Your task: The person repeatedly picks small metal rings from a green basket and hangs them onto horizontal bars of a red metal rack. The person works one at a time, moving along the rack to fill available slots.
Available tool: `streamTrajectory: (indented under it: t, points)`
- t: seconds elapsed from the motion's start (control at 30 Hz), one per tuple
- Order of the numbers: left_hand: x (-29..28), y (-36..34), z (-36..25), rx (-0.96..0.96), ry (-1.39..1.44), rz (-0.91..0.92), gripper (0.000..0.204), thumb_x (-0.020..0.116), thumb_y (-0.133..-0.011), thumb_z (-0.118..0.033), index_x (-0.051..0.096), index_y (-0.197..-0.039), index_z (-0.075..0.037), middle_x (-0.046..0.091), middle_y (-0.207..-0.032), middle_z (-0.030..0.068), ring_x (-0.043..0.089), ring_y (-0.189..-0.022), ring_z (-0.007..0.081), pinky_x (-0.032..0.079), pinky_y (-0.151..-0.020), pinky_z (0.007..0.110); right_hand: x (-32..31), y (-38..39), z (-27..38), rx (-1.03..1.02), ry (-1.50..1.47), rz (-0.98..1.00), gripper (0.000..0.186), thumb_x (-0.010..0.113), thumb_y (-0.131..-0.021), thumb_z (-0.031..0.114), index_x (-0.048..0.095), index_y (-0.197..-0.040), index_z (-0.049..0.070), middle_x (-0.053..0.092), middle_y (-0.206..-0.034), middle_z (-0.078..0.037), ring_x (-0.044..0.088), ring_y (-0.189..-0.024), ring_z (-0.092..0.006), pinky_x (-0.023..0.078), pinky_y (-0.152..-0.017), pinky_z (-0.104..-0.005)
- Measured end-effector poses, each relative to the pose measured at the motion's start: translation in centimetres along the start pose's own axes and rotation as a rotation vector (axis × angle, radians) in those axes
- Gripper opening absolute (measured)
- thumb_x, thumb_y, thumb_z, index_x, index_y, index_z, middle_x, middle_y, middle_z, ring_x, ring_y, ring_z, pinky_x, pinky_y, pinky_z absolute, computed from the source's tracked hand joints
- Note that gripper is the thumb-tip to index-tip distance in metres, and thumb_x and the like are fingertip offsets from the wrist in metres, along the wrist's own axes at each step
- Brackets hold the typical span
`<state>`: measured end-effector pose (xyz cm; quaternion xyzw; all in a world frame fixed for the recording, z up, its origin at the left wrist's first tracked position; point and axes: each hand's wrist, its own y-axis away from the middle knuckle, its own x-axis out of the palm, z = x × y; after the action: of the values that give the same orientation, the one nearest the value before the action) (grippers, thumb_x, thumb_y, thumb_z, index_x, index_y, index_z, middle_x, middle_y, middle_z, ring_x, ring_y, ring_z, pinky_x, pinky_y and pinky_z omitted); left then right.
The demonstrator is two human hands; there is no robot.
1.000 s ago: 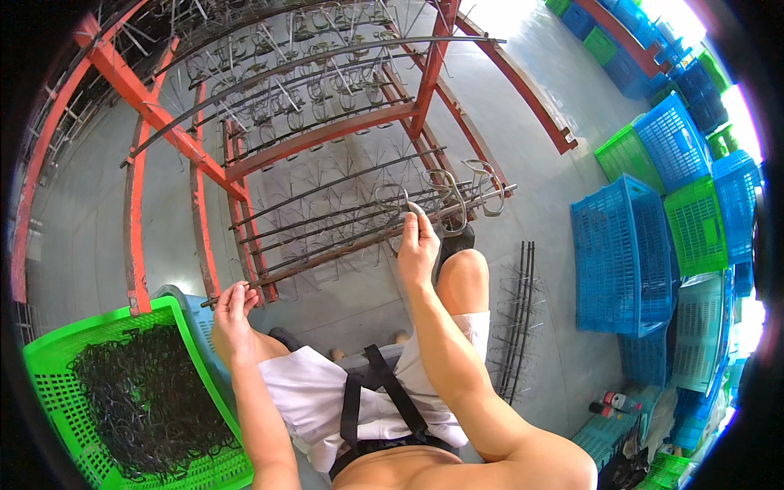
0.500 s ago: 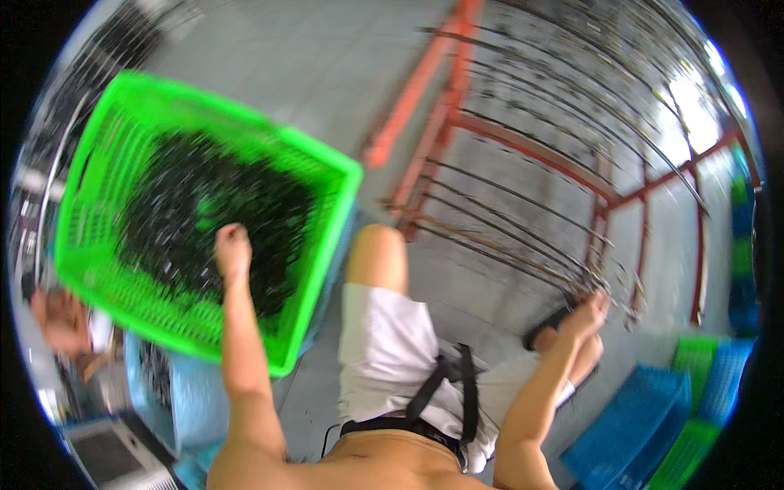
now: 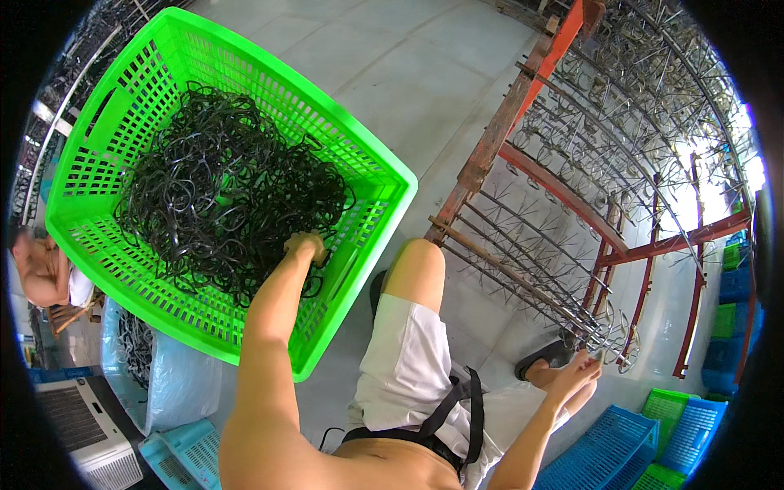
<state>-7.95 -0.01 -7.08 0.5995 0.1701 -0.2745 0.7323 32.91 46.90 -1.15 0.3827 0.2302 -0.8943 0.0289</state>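
Observation:
My left hand (image 3: 305,247) is curled into the lower right of a pile of black looped metal pieces (image 3: 224,163) in a green plastic basket (image 3: 175,306), its fingertips partly hidden among them; what it grips I cannot make out. At the lower right my right hand (image 3: 578,371) pinches a small grey metal piece (image 3: 598,357) beside several steel loops (image 3: 616,339) at the end of a rod (image 3: 510,278). That rod rests low on a red rack (image 3: 543,171) among other rods bristling with thin wires.
A seated co-worker (image 3: 45,269) is at the left edge. Below the basket are a plastic-lined tub (image 3: 180,384) of dark pieces, a pale appliance (image 3: 86,433) and a turquoise crate (image 3: 184,453). Blue and green crates (image 3: 604,449) sit at the lower right; more wire hooks hang upper right.
The view has swung left toward the green basket. My left hand has left the rod and moved into the pile, lower right than before. My right hand stays by the loops at the rod's end.

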Motion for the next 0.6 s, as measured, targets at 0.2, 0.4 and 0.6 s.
streamTrajectory:
  t: [0.2, 0.4, 0.6]
  points:
    - [0.5, 0.3, -0.1, -0.095, 0.019, -0.04, 0.072, 0.061, -0.082, -0.027, 0.027, -0.145, -0.018, 0.03, -0.147, 0.0193, 0.029, -0.129, 0.0463, 0.038, -0.094, 0.062, -0.8, 7.4, 3.9, 0.089, -0.292, 0.422, 0.041, 0.055, -0.092, 0.013, 0.043, -0.13, 0.002, 0.048, -0.092, -0.006, 0.047, -0.08, -0.0149, 0.043, -0.07, -0.0289]
    - [0.1, 1.4, 1.0, -0.088, 0.12, -0.106, 0.054, 0.054, -0.086, -0.023, 0.043, -0.138, -0.013, 0.031, -0.147, 0.018, 0.037, -0.129, 0.041, 0.039, -0.098, 0.054, 0.7, 10.1, 8.1, 0.049, -0.398, 0.63, 0.039, 0.054, -0.091, 0.007, 0.046, -0.129, 0.003, 0.054, -0.089, -0.005, 0.051, -0.078, -0.0139, 0.044, -0.068, -0.0277]
    - [-0.2, 2.8, 2.1, 0.044, 0.075, -0.167, 0.049, 0.05, -0.088, -0.022, 0.044, -0.136, -0.011, 0.034, -0.145, 0.0186, 0.043, -0.126, 0.039, 0.042, -0.101, 0.047, 0.9, 11.5, 12.8, -0.096, -0.439, 0.913, 0.022, 0.058, -0.087, 0.008, 0.053, -0.105, -0.003, 0.058, -0.082, -0.012, 0.056, -0.07, -0.0206, 0.047, -0.064, -0.0325]
